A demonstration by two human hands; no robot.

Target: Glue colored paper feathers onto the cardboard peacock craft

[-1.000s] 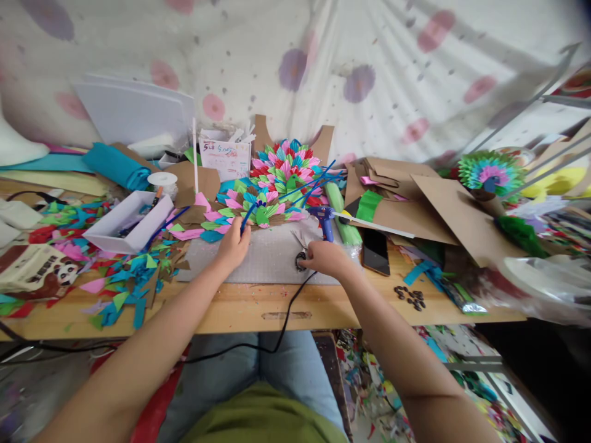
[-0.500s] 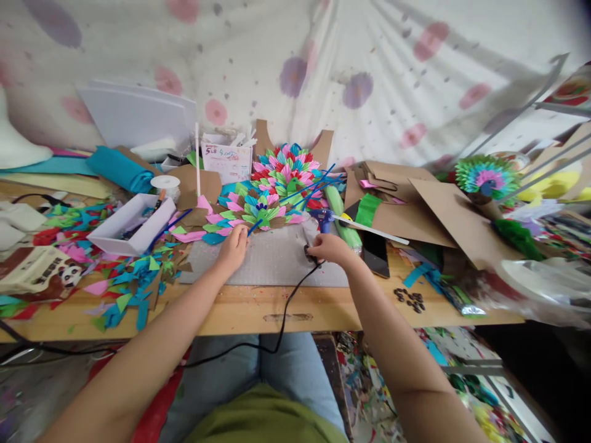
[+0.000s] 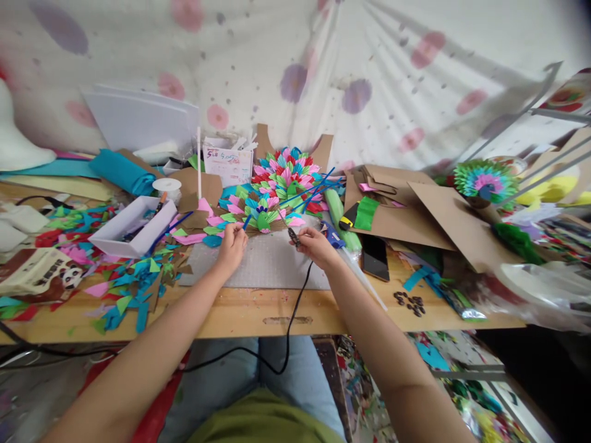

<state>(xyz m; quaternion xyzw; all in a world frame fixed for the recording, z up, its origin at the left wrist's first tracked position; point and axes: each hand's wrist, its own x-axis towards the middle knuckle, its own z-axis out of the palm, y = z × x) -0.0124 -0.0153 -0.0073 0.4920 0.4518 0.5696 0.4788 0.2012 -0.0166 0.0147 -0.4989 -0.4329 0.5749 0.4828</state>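
My left hand [image 3: 232, 249] is closed on a thin blue stick, perhaps a pipe cleaner [image 3: 247, 222], whose tip points up and away. My right hand [image 3: 317, 246] grips small dark-handled scissors [image 3: 293, 236], with the thin blade pointing forward and left. Just beyond both hands lies a fan of pink, green and blue paper feathers with a green bird-shaped piece [image 3: 263, 220] at its front. A blue glue gun [image 3: 333, 236] lies beside my right hand, partly hidden by it. Its pale glue stick [image 3: 369, 286] points toward the table's front edge. Beneath the hands is a grey mat [image 3: 270, 264].
A white tray of tools [image 3: 124, 243] stands at left among paper scraps [image 3: 133, 280]. On the right are a phone [image 3: 375, 257], dark beads [image 3: 410, 303] and cardboard sheets [image 3: 410, 215]. A black cord [image 3: 292, 326] hangs over the front edge.
My right hand has moved left with the scissors, nearer my left hand. The glue gun has turned, and its glue stick now points toward the front. My left hand has shifted slightly.
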